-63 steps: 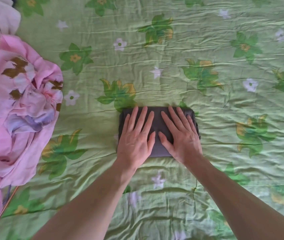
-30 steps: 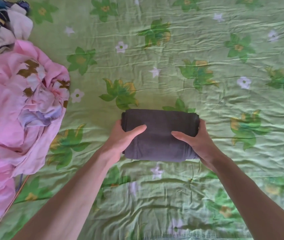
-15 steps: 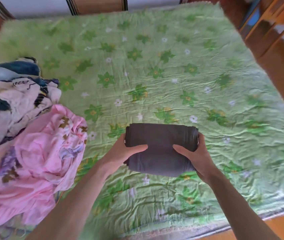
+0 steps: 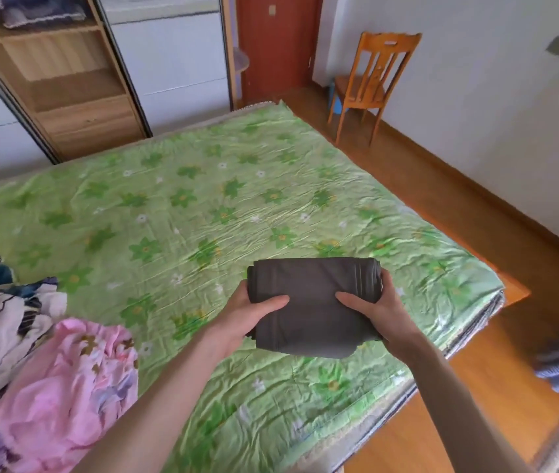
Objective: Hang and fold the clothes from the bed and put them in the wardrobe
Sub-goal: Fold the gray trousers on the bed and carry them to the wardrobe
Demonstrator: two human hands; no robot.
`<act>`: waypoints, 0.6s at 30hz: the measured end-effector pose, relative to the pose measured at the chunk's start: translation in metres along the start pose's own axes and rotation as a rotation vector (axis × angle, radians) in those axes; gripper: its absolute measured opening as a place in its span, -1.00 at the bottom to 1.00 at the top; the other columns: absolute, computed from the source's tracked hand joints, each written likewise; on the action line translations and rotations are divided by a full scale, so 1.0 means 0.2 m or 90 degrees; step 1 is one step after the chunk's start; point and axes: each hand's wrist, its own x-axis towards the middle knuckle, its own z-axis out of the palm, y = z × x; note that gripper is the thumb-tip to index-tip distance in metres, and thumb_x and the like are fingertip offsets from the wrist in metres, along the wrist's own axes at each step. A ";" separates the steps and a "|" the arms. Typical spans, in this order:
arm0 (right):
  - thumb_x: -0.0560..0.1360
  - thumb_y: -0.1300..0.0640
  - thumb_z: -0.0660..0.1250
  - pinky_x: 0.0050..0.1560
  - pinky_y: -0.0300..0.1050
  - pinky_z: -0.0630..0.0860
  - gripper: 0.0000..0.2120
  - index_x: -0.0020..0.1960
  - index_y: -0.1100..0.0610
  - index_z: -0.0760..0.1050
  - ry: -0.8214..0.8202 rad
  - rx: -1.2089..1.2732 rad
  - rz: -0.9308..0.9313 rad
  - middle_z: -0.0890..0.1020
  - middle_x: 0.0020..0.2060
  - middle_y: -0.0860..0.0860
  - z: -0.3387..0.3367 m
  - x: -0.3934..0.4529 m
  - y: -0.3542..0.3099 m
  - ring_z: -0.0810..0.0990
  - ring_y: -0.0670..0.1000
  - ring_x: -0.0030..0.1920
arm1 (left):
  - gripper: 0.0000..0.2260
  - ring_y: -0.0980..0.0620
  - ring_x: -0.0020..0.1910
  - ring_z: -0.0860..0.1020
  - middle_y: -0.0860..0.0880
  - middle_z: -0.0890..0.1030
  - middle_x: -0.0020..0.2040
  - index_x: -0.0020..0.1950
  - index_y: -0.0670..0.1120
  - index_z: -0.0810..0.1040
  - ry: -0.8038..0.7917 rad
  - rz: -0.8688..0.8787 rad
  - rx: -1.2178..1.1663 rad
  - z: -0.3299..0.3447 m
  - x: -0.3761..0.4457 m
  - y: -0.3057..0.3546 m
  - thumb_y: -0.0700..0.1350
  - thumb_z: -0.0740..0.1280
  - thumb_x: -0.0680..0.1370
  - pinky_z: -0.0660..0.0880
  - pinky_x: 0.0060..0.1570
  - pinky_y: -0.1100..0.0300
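A: What is the person holding?

B: A dark grey folded garment [image 4: 312,308]. The left hand [image 4: 247,315] is gripping its left end and the right hand [image 4: 378,310] is gripping its right end. Each thumb is lying across the top and the fingers are curling round the sides and underneath, so each grip is closing on the cloth.

A: Where is the garment sitting?

B: It is not sitting on anything. It is hanging in the air between the two hands, above the near right part of the bed [image 4: 203,206], roughly level, with its stacked folds showing at both ends.

A: And the other clothes?

B: A crumpled pink garment [image 4: 66,384] is lying on the bed at the near left, well apart from the hands. Just beyond it, a white and blue patterned heap [image 4: 1,312] is touching it.

A: What is standing past the bed?

B: The wardrobe [image 4: 66,76] is standing at the far side, with its wooden shelves showing between pale sliding doors. Some folded cloth is lying on its top visible shelf. A wooden chair [image 4: 370,80] is standing on the floor at the far right, near the white wall, beside a red-brown door [image 4: 278,46].
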 end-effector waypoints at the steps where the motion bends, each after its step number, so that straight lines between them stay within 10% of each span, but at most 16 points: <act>1: 0.25 0.10 0.71 -0.06 -0.10 0.69 -0.32 0.27 -0.06 0.46 0.018 0.002 -0.005 0.71 0.14 -0.01 -0.06 -0.04 -0.02 0.73 -0.02 0.08 | -0.44 0.03 0.11 0.73 0.05 0.74 0.18 0.33 0.07 0.51 -0.012 0.004 0.004 0.06 -0.01 0.02 -0.01 0.67 0.42 0.61 -0.02 0.07; 18: 0.15 -0.13 0.77 -0.19 -0.19 0.68 -0.36 0.11 -0.30 0.52 0.259 0.100 -0.036 0.72 0.01 -0.19 -1.46 -0.39 -0.14 0.73 -0.12 0.01 | -0.31 -0.08 -0.02 0.77 -0.04 0.78 0.03 0.29 -0.05 0.58 -0.142 0.067 0.071 1.62 0.14 0.25 -0.03 0.70 0.20 0.66 -0.11 -0.02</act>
